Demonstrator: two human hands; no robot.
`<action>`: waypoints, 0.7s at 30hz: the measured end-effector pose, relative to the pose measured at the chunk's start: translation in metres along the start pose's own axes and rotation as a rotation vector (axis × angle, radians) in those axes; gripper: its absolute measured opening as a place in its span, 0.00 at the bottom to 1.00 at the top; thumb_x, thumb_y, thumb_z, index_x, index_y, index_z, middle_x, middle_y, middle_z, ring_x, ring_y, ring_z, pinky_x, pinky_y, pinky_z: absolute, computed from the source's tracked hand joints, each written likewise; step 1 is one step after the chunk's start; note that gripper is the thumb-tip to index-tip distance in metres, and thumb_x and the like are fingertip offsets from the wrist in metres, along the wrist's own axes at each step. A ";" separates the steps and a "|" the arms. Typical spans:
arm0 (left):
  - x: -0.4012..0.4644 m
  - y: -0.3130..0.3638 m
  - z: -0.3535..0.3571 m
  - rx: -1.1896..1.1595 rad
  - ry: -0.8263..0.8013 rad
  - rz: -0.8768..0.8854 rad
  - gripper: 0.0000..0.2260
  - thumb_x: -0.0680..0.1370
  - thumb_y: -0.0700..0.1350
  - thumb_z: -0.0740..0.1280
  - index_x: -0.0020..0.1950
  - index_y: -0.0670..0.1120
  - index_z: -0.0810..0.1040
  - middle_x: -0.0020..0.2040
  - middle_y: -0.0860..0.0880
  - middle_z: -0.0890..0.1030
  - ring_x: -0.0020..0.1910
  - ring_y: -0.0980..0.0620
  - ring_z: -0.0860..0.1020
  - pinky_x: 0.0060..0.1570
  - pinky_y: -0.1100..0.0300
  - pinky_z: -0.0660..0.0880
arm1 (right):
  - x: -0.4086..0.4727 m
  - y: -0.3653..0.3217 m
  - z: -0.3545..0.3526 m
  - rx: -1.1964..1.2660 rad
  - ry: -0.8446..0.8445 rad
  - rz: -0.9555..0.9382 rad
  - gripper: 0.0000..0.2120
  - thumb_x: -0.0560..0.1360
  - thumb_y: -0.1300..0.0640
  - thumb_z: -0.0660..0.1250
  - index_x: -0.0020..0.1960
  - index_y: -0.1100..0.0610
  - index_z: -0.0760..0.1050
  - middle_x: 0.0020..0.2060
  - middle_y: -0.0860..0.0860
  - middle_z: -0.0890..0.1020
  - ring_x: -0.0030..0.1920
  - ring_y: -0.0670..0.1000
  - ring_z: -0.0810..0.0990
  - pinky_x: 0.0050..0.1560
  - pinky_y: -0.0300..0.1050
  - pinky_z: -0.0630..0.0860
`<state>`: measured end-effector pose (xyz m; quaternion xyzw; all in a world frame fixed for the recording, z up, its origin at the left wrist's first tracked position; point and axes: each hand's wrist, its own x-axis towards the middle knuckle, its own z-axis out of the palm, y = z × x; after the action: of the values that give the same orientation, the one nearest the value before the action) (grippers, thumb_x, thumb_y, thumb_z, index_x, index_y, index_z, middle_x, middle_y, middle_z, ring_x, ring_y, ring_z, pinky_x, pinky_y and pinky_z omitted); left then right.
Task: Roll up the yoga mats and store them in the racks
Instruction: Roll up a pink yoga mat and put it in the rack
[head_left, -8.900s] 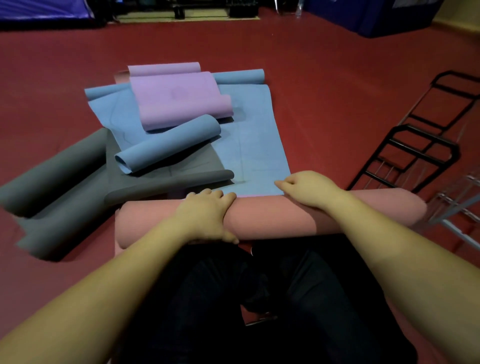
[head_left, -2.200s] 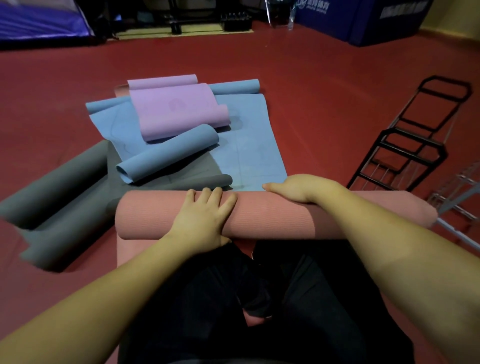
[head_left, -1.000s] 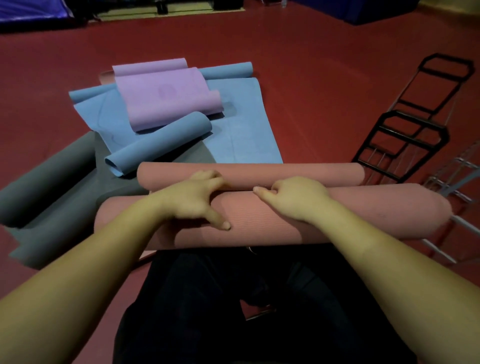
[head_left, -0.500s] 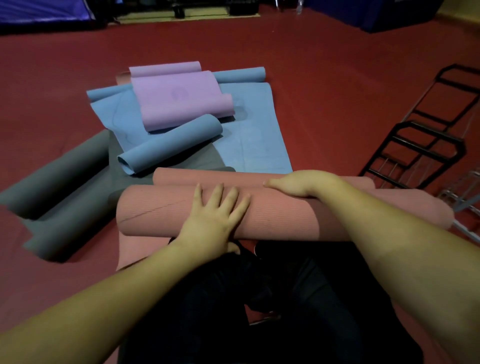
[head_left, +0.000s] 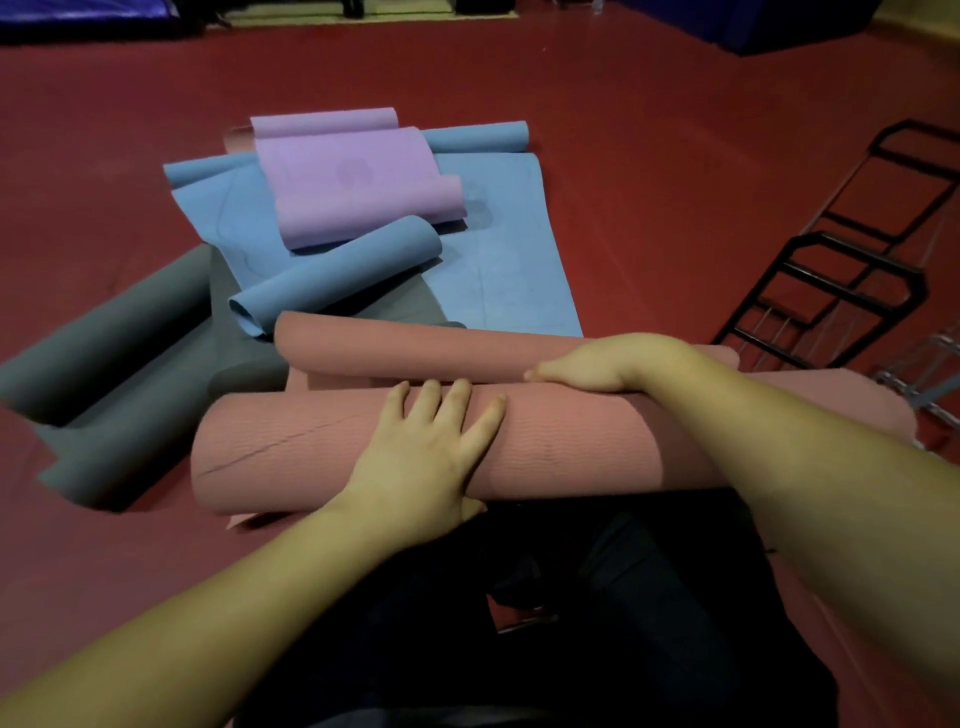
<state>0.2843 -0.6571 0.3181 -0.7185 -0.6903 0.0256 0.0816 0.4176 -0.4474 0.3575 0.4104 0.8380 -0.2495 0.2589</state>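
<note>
On a dark red floor (head_left: 649, 156) in a dim hall: pink rolled mat (head_left: 311, 447) laid crosswise just in front of the knees, thick and nearly wound up, with a thinner pink roll (head_left: 415, 351) touching its far side. Left hand (head_left: 426, 457) pressed flat on top of the thick roll, fingers straight and spread, curled around nothing. Right hand (head_left: 608, 364) set over the seam between the two pink rolls, thumb stretched out leftward; fingers hidden behind the hand, so whether gripping or only resting, impossible to tell. Beyond the pink rolls, a heap of loose mats: grey mat (head_left: 124, 332) at left, partly rolled at both ends; blue mat (head_left: 509, 260) spread flat, curled at its far edge; a small blue roll (head_left: 337, 275) lying slantwise across grey and blue; lilac mat (head_left: 353, 182) on top, both ends curled inward. Black metal rack (head_left: 831, 280) lying flat on the floor at right, well apart from the heap, holding no mats; pale metal bars (head_left: 924, 379) just beside the right end of the thick roll. Along the far wall, blue padded blocks (head_left: 779, 21) at right, a blue-violet pad (head_left: 78, 15) at left, dark gear between, too dim to identify. Dark trousers (head_left: 571, 623) at the bottom of the frame.
</note>
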 end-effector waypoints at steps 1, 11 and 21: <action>-0.004 -0.001 -0.002 -0.002 -0.006 0.005 0.51 0.54 0.67 0.77 0.71 0.47 0.65 0.65 0.36 0.74 0.59 0.35 0.75 0.59 0.35 0.72 | -0.001 -0.001 0.003 -0.005 -0.011 -0.012 0.33 0.76 0.30 0.53 0.75 0.46 0.67 0.77 0.51 0.63 0.76 0.53 0.62 0.74 0.53 0.56; 0.000 -0.016 -0.008 -0.056 -0.114 0.061 0.50 0.58 0.72 0.69 0.73 0.51 0.58 0.67 0.43 0.73 0.60 0.41 0.74 0.60 0.43 0.72 | 0.000 0.003 0.013 -0.045 0.023 -0.053 0.26 0.80 0.34 0.54 0.70 0.47 0.73 0.70 0.49 0.73 0.68 0.52 0.71 0.69 0.51 0.65; 0.008 -0.020 -0.012 -0.059 -0.144 0.081 0.51 0.63 0.73 0.67 0.78 0.53 0.51 0.73 0.47 0.65 0.67 0.44 0.67 0.67 0.47 0.66 | 0.030 0.010 -0.007 -0.149 0.625 -0.051 0.32 0.75 0.50 0.70 0.73 0.53 0.59 0.62 0.56 0.76 0.60 0.60 0.76 0.48 0.51 0.71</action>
<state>0.2664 -0.6491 0.3333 -0.7441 -0.6653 0.0601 0.0096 0.4080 -0.4206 0.3414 0.4261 0.9029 -0.0559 0.0120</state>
